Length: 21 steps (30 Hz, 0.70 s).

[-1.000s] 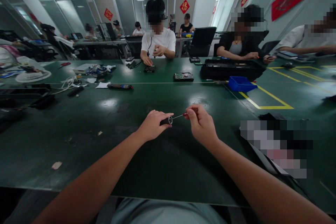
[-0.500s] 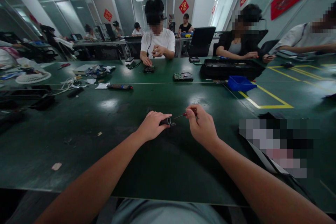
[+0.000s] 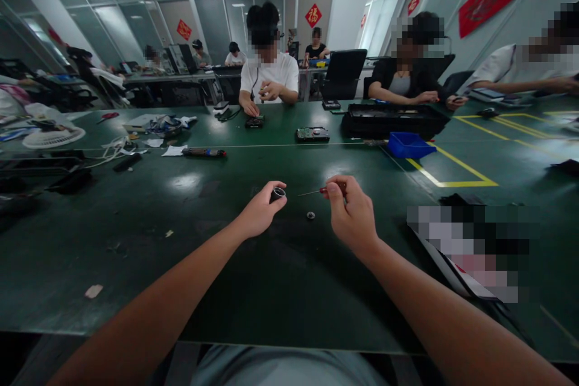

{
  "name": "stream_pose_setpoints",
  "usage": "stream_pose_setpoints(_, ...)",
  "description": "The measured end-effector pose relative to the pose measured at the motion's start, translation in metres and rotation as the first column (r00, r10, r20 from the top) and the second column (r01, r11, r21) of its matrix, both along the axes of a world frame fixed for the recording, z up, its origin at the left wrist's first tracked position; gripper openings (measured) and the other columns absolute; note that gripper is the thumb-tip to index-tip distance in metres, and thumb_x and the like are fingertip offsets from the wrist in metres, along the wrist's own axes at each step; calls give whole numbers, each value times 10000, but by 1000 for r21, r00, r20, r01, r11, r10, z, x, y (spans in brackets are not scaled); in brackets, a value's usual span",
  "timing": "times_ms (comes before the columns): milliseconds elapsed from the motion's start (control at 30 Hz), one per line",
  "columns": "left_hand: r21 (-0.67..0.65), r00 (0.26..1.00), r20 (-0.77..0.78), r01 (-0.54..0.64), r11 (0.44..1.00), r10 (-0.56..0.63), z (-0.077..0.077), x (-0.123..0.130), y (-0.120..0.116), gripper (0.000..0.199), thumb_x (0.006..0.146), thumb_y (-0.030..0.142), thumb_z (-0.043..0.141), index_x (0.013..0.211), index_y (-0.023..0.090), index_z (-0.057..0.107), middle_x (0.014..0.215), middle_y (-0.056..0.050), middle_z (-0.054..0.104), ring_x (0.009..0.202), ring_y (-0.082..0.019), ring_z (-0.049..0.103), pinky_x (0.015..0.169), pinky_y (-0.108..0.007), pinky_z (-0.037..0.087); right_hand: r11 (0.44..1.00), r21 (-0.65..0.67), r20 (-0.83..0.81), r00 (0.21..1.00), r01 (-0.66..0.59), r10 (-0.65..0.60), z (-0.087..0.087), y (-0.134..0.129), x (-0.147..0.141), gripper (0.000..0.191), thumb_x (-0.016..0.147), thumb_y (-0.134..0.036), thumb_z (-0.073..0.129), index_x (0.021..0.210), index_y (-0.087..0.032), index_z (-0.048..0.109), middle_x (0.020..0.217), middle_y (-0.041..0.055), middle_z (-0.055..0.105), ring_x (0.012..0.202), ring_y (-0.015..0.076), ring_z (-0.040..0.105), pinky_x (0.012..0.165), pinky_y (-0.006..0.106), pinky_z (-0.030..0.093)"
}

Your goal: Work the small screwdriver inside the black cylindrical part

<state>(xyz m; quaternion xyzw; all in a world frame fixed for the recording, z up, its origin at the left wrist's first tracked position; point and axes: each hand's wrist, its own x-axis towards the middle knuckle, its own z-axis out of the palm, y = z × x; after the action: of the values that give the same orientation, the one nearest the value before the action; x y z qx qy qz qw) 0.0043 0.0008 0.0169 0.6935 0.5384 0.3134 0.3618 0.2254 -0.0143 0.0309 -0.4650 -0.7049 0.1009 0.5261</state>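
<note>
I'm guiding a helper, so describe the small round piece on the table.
On the green table, look between the person's left hand and right hand. There lies a small round silvery piece. Unlike the held dark tube and red-handled tool, it rests on the tabletop.

I see a dark tube point(image 3: 278, 193), pale-rimmed mouth tilted up; a red-handled screwdriver point(image 3: 322, 190) points toward it, apart; a round metallic piece point(image 3: 310, 215) lies near it.

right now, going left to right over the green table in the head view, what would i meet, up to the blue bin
Pale scrap → dark cylindrical tool → left hand holding a dark tube → small round metal part → right hand → blue bin
</note>
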Motion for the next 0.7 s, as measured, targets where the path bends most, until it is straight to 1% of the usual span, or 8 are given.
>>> stream_pose_setpoints(100, -2, 988, -149, 51, 999, -50, 8, 10, -1, 347, 926, 479, 568, 1146, 213, 602, 1021, -58, 670, 871, -217, 628, 763, -344, 486, 999, 46, -31, 999, 18, -17, 3, -1, 1, 150, 1009, -301, 452, 994, -216, 575, 822, 31, 702, 748, 197, 694, 678, 335, 501)
stream_pose_setpoints(200, 25, 936, -316, 168, 986, -152, 10, 24, 0, 305, 912, 462, 606, 1074, 207, 644, 1024, -58, 688, 920, -230, 641, 783, -341, 486, 996, 88, -35, 999, 27, -24, 4, -2, 3, 141, 1007, -293, 459, 1002, -220, 579, 829, 27, 703, 752, 194, 695, 680, 333, 506)
stream_pose_setpoints(267, 35, 882, -423, 247, 968, -210, 7, 34, 1, 298, 937, 423, 570, 1143, 220, 643, 1115, -67, 682, 992, -240, 642, 810, -346, 491, 994, 103, -27, 999, 28, -25, 4, -2, 3, 141, 1007, -295, 462, 1001, -219, 581, 828, 27, 704, 747, 193, 695, 678, 332, 507)
stream_pose_setpoints(367, 71, 774, -597, 313, 947, -211, 2, 49, 4, 369, 960, 410, 517, 1285, 252, 590, 1173, -82, 662, 1026, -259, 646, 811, -359, 505, 994, 104, -14, 1000, 26, -25, 4, -1, 4, 149, 1010, -303, 460, 1000, -218, 582, 818, 24, 702, 735, 191, 694, 664, 327, 502)
stream_pose_setpoints(433, 81, 697, -690, 345, 935, -197, 0, 58, 6, 367, 952, 440, 524, 1264, 264, 605, 1115, -83, 671, 978, -274, 662, 761, -359, 514, 995, 95, -8, 1000, 25, -24, 4, -1, 4, 153, 1011, -306, 457, 999, -219, 583, 819, 25, 703, 735, 192, 695, 660, 326, 500)
stream_pose_setpoints(500, 87, 646, -739, 370, 925, -189, -1, 64, 8, 308, 940, 448, 542, 1156, 255, 649, 1044, -79, 680, 917, -277, 673, 717, -352, 514, 996, 84, -11, 1000, 23, -23, 4, -1, 5, 154, 1010, -306, 456, 1001, -219, 582, 829, 26, 707, 742, 194, 697, 665, 329, 501)
stream_pose_setpoints(600, 100, 653, -737, 364, 926, -177, -2, 64, 12, 238, 935, 418, 556, 1033, 226, 658, 989, -75, 685, 863, -265, 674, 706, -345, 507, 997, 78, -22, 1000, 20, -19, 5, -1, 4, 154, 1008, -310, 457, 1001, -221, 582, 831, 28, 710, 746, 198, 696, 675, 336, 504)
stream_pose_setpoints(700, 85, 734, -652, 321, 943, -191, -1, 52, 15, 230, 927, 416, 567, 1014, 218, 645, 963, -73, 688, 838, -253, 659, 710, -344, 493, 998, 64, -29, 999, 16, -15, 7, -3, 4, 156, 1009, -312, 454, 996, -225, 582, 835, 30, 708, 751, 200, 694, 686, 342, 505)
